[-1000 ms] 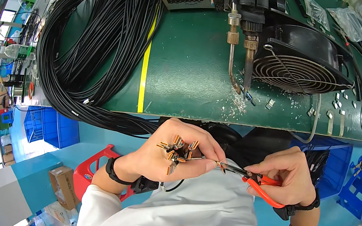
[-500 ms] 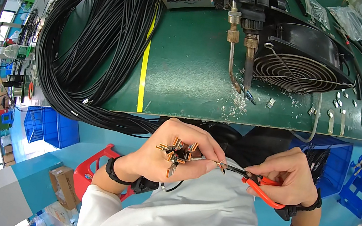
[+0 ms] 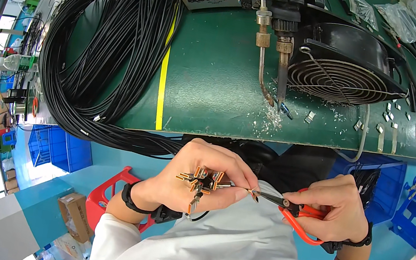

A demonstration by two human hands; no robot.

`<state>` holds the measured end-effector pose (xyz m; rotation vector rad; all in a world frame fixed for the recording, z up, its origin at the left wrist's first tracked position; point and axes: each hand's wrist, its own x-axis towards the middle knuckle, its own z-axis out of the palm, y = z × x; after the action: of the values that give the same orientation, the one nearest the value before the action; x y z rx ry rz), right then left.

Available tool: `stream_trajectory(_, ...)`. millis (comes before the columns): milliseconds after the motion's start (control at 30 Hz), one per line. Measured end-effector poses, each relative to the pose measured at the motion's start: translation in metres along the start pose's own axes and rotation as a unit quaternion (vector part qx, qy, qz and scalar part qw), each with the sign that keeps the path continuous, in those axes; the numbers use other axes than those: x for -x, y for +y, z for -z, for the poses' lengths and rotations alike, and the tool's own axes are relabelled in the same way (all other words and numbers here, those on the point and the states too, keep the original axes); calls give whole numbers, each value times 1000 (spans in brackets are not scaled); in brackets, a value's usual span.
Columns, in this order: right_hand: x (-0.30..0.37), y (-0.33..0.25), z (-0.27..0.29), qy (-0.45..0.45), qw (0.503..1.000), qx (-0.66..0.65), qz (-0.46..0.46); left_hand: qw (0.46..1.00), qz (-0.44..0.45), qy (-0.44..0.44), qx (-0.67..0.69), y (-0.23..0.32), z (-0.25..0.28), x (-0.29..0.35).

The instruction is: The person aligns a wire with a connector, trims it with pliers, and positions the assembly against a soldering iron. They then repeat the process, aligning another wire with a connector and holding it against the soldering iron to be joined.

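Note:
My left hand (image 3: 216,160) is closed around a bunch of black cables, whose metal ends with orange tips (image 3: 200,180) fan out from the fist. Between its thumb and forefinger, one thin cable end (image 3: 253,194) points to the right. My right hand (image 3: 342,206) grips red-handled snips (image 3: 304,233), handles spread apart. Their dark narrow blades reach left to that cable end, right beside my left fingertips. Whether the blades touch the wire is too small to tell.
Above my hands runs the green bench edge, with a thick coil of black cables (image 3: 57,56) hanging over it. A soldering head (image 3: 284,49), a round fan (image 3: 339,78), small metal pieces and white scraps stand or lie behind. A red stool (image 3: 101,197) is at left.
The snips' handles have spread wider, and the lower handle has swung a little. My left hand has turned the bunch of cable ends slightly. Both hands stay in nearly the same place.

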<state>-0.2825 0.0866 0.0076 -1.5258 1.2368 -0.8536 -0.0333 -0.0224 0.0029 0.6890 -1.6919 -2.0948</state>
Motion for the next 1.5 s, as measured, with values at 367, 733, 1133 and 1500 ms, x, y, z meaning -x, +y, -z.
stream_trajectory(367,0,5,9,-27,999,8,22,1000,3,-12,-3,-3,-3,-1)
stream_trajectory(733,48,22,62,422,905,5,50,998,-53,11,-34,5,2,0)
stream_trajectory(1133,34,47,121,535,700,461,-108,975,-123,95,-160,-1,-7,-20)
stream_trajectory(1500,-42,17,-39,269,911,162,266,973,-111,117,-167,-5,-10,-21)
